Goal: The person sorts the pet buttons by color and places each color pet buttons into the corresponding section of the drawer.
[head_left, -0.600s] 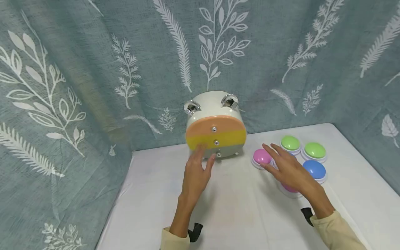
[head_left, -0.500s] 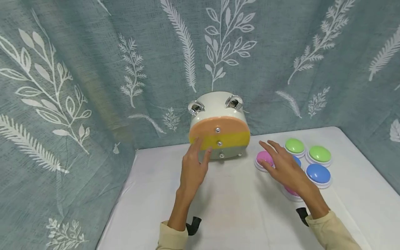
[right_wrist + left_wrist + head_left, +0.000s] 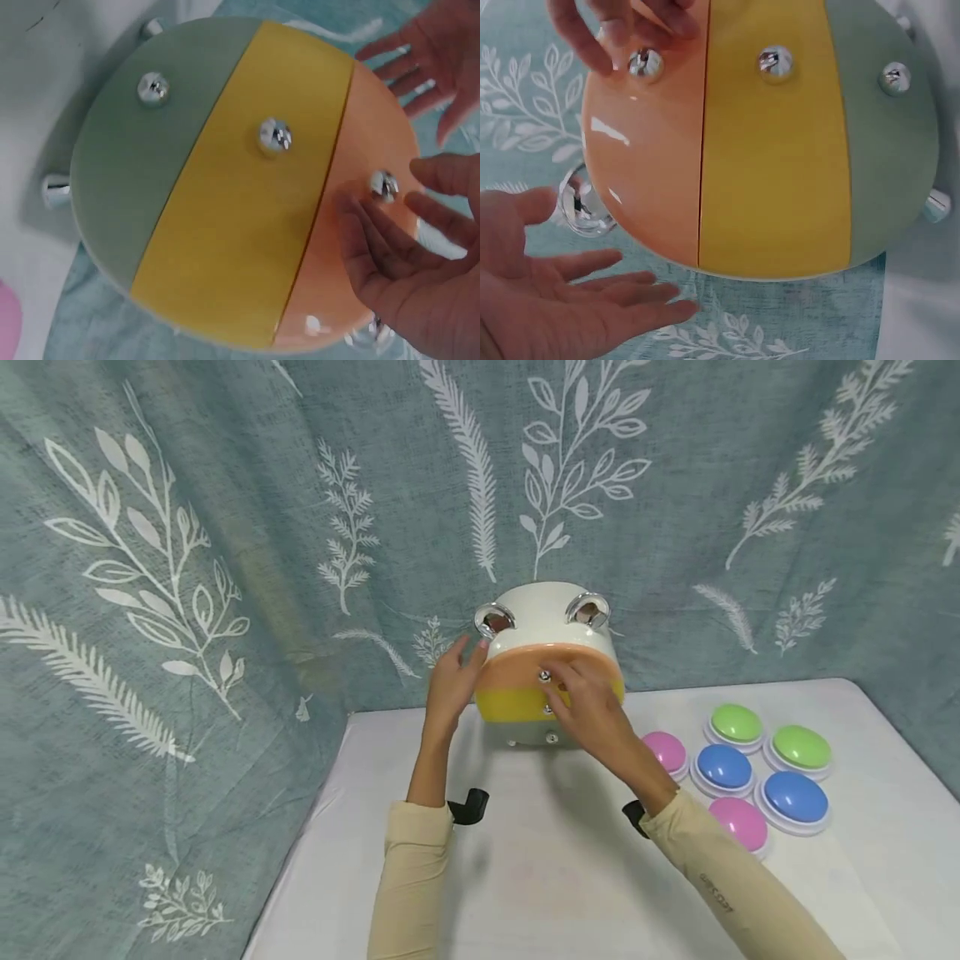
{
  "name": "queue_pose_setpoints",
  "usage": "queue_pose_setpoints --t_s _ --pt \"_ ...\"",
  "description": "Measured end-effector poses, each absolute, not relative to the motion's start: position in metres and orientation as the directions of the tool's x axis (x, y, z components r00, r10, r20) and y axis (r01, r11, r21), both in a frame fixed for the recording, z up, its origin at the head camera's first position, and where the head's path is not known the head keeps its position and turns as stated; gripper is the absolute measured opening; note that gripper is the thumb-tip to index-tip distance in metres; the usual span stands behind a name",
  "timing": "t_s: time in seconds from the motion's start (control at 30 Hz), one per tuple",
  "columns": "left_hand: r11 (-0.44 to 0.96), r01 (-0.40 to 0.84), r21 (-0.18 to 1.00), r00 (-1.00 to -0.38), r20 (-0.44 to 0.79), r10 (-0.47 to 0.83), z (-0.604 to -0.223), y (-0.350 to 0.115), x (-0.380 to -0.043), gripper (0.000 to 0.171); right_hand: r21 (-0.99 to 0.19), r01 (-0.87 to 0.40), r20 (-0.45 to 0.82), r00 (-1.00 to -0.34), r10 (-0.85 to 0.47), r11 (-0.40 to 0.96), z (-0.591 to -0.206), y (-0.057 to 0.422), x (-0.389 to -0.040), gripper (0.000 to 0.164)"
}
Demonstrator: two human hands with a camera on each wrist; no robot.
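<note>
Three-drawer cabinet [image 3: 555, 610] stands at the far middle of the white table [image 3: 525, 877], drawer fronts flush. Right hand [image 3: 592, 706] at the orange top drawer [image 3: 330, 300]: fingers loosely spread about its chrome knob [image 3: 384, 186], not closed on it. Left hand [image 3: 450, 685] open, empty, just beside the cabinet's left side, near a chrome ring [image 3: 495, 620]. Step judged: reaching for the top knob. Next move likely calls for a fingertip pinch, left hand steadying the body. Dome-topped buttons [image 3: 724, 766] sit to the right.
</note>
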State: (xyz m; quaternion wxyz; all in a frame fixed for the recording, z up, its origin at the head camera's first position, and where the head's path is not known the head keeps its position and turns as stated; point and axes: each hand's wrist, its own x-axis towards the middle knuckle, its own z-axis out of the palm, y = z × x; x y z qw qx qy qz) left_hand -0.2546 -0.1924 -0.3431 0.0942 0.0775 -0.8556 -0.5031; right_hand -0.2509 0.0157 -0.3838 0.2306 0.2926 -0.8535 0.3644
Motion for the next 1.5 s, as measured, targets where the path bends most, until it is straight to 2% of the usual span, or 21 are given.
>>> queue_pose_setpoints --t_s 0.1,0.17,0.3,0.4,0.53,0.67,0.9,1.17,1.37,1.5 --pt "0.427 -0.085 0.900 -0.986 -0.014 -0.166 -0.345 -0.192 -0.266 0.074 -0.495 -0.650 0.604 -0.734 -0.310 0.577 -0.388 0.008 -0.254 0.023" --pt "0.387 -0.105 0.916 -0.992 -0.069 -0.107 -0.347 -0.193 -0.271 0.068 -0.495 -0.640 0.598 -0.742 -0.304 0.588 -0.390 0.005 -0.255 0.021" --pt "0.321 -0.133 0.938 -0.991 -0.133 -0.020 -0.347 -0.195 -0.277 0.069 -0.493 -0.639 0.604 -0.740 -0.297 0.590 -0.389 0.002 -0.257 0.021" --pt "0.304 -0.152 0.940 -0.988 -0.155 -0.015 -0.344 -0.198 -0.280 0.072 -0.499 -0.638 0.599 -0.743 -0.298 0.587 -0.386 0.000 -0.258 0.017" --pt "0.318 -0.178 0.931 -0.983 -0.180 -0.023 -0.342 -0.199 -0.283 0.067 -0.513 -0.607 0.560 -0.772 -0.299 0.607 -0.381 0.002 -0.249 0.014" --pt "0.329 -0.210 0.921 -0.977 -0.214 -0.024 -0.342 -0.199 -0.285 0.076 -0.513 -0.585 0.534 -0.791 -0.300 0.628 -0.379 0.007 -0.232 0.016" --pt "0.285 -0.239 0.928 -0.969 -0.247 -0.007 -0.341 -0.205 -0.288 0.090 -0.466 -0.627 0.584 -0.748 -0.315 0.624 -0.379 0.008 -0.207 0.013" --pt "0.248 -0.258 0.934 -0.963 -0.270 0.016 -0.344 -0.210 -0.291 0.090 -0.443 -0.611 0.581 -0.753 -0.309 0.656 -0.380 0.008 -0.191 0.012" --pt "0.317 -0.247 0.916 -0.964 -0.266 0.019 -0.343 -0.210 -0.293 0.096 -0.440 -0.628 0.568 -0.748 -0.342 0.643 -0.380 0.010 -0.189 0.014" --pt "0.365 -0.250 0.897 -0.959 -0.281 0.036 -0.341 -0.206 -0.296 0.096 -0.491 -0.670 0.596 -0.725 -0.346 0.557 -0.381 0.021 -0.190 0.015"
